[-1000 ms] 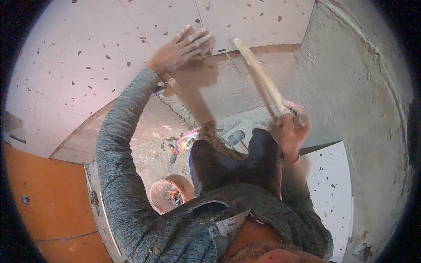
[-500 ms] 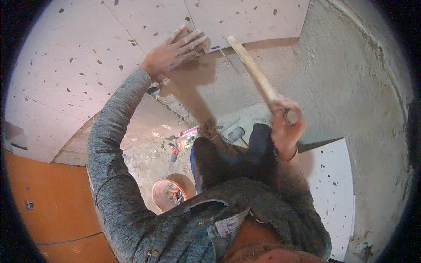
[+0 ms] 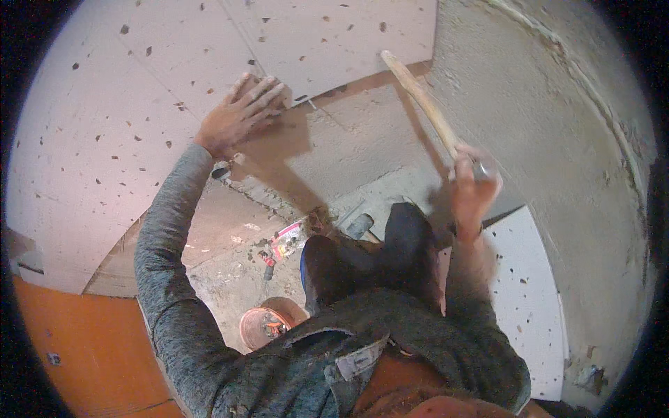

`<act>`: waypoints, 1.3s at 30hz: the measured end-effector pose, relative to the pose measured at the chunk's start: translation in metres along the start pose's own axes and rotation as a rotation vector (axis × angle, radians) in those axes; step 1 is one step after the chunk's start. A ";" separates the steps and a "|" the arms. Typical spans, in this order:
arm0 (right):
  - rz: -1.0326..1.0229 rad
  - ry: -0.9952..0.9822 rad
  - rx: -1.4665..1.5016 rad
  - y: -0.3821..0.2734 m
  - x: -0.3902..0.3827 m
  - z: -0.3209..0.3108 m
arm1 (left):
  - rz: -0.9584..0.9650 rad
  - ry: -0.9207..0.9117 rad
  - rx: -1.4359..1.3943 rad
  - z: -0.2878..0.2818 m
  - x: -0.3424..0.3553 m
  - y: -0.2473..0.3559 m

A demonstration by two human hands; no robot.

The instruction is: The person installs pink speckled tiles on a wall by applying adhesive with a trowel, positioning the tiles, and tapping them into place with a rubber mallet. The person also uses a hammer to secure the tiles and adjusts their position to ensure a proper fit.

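Observation:
My left hand [image 3: 242, 115] lies on the speckled wall tiles [image 3: 313, 49], fingers stretched out by the joint and lower edge. A thin pale clip [image 3: 311, 103] sticks out under that edge, beside the fingertips. In my right hand [image 3: 474, 188] is a hammer, gripped near its head [image 3: 484, 167]. Its wooden handle [image 3: 425, 104] points up and away, and the handle's end is at the tile near its lower right corner. Whether it touches or is just short of it, I cannot tell.
A mallet [image 3: 360, 226] lies on the floor by my knees, near a red and black tool [image 3: 268, 265]. A bucket [image 3: 261, 327] with tools stands left of me. Another speckled tile [image 3: 529, 299] leans at right against the rough wall [image 3: 502, 118]. Orange panels [image 3: 90, 348] are at lower left.
The view has shifted. The hammer's handle end has moved right along the tile, toward its corner. My left hand stays at about the same place by the joint.

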State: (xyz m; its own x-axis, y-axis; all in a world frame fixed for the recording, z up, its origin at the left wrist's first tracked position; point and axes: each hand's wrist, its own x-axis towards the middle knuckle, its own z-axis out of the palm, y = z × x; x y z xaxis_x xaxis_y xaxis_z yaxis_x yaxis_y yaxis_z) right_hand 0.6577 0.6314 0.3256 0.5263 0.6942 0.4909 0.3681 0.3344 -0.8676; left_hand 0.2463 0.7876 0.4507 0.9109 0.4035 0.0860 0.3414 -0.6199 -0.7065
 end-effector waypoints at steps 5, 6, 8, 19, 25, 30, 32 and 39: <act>0.027 -0.073 -0.022 0.009 0.026 0.007 | -0.119 0.294 -0.103 0.015 0.056 0.016; 0.033 -0.067 -0.008 0.010 0.024 0.007 | -0.125 0.396 -0.148 0.014 0.081 0.031; 0.028 -0.047 0.014 0.009 0.031 0.009 | -0.188 0.588 -0.216 0.002 0.147 0.039; -0.011 0.107 -0.033 0.000 0.077 -0.030 | -0.339 0.647 -0.224 0.028 0.222 0.031; 0.140 0.144 0.130 -0.017 0.087 -0.044 | -0.341 0.630 -0.173 0.027 0.219 0.028; 0.042 0.103 0.036 -0.008 0.103 -0.037 | -0.340 0.687 -0.174 0.033 0.221 0.028; 0.088 0.128 0.058 -0.032 0.105 -0.043 | -0.363 0.665 -0.162 0.028 0.217 0.028; -0.049 0.129 -0.066 -0.044 0.138 -0.036 | -0.377 0.746 -0.252 0.019 0.231 0.029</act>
State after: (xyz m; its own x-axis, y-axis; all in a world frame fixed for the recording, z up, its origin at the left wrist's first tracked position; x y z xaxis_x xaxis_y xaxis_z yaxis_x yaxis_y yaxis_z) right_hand 0.7413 0.6893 0.4344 0.5990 0.5889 0.5427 0.4436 0.3202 -0.8371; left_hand 0.4623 0.8753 0.4365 0.6106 0.1206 0.7827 0.6118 -0.6994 -0.3695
